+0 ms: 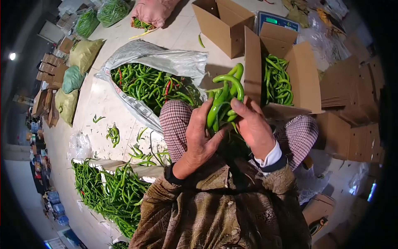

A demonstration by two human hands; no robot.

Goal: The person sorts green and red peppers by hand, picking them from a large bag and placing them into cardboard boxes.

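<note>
Between my two hands is a small bunch of long green chili peppers (226, 96), held up above my lap. My left hand (201, 135) wraps round the bunch's left side. On the other side, my right hand (253, 124) grips it with the thumb laid over the peppers. Some stems and lower ends are hidden behind my fingers. Just beyond my left hand lies an open white woven sack (141, 52) spilling green chilies (143, 85) with a few red ones. To the right of my right hand stands an open cardboard box (306, 76) partly filled with green chilies (277, 81).
A second open cardboard box (219, 23) and a digital scale (278, 20) stand at the back. At lower left is a large chili heap (120, 193). Loose chilies (113, 135) dot the floor. Flattened cardboard (342, 83) stacks at right; a pink sack (151, 10) lies far back.
</note>
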